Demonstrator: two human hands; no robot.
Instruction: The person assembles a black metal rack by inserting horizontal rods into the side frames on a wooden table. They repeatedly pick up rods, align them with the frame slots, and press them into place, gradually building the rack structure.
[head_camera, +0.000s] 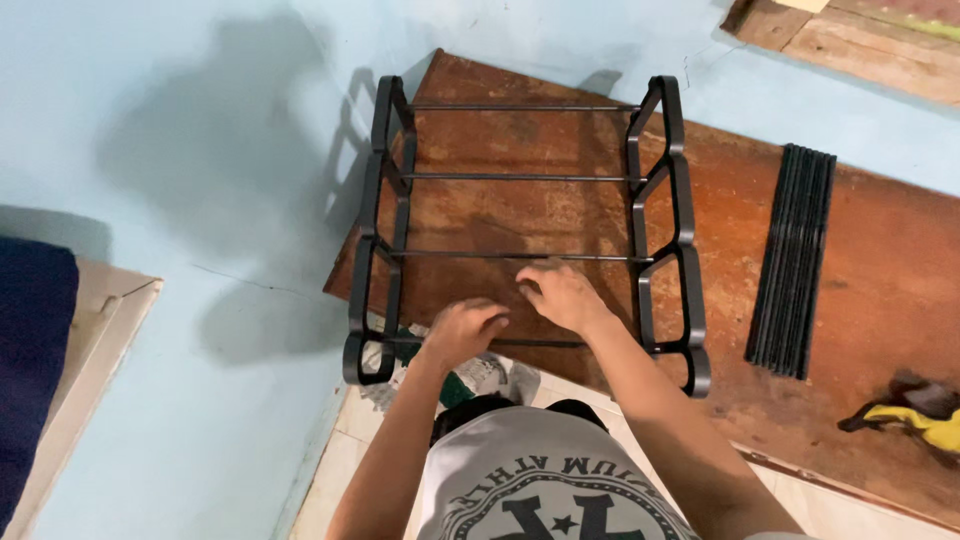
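Pale blue wall (200, 150) fills the upper and left view. Against it leans a rust-brown board (880, 270), its top edge on the wall, its bottom edge near the tiled floor (350, 450).

Black rack (530, 230) stands on the board's left part, near its left corner. Two looped side frames, left (378, 240) and right (675, 230), are joined by thin cross rods (520, 177): four show, top to bottom, the lowest partly behind the hands. Frame looks squared up, rods seated at both ends as far as can be seen.

Bundle of spare rods (793, 260) lies on the board to the right of the rack, well apart from it, lying parallel. Judged from this: the skeleton of the rack is up, but a good many rods are unfitted, so the build reads as partway, perhaps less than half by rod count.

Left hand (465, 328) sits at the rack's lower left, fingers curled down over something near the lowest rod; whether it pinches the rod cannot be told. Right hand (562, 295) lies between the third and fourth rods, fingers spread loosely, flat, holding nothing.

Yellow and black thing (915, 415) at the board's lower right edge. Crumpled wrapping (490, 375) under the left wrist. Dark blue cloth (30, 340) at far left.
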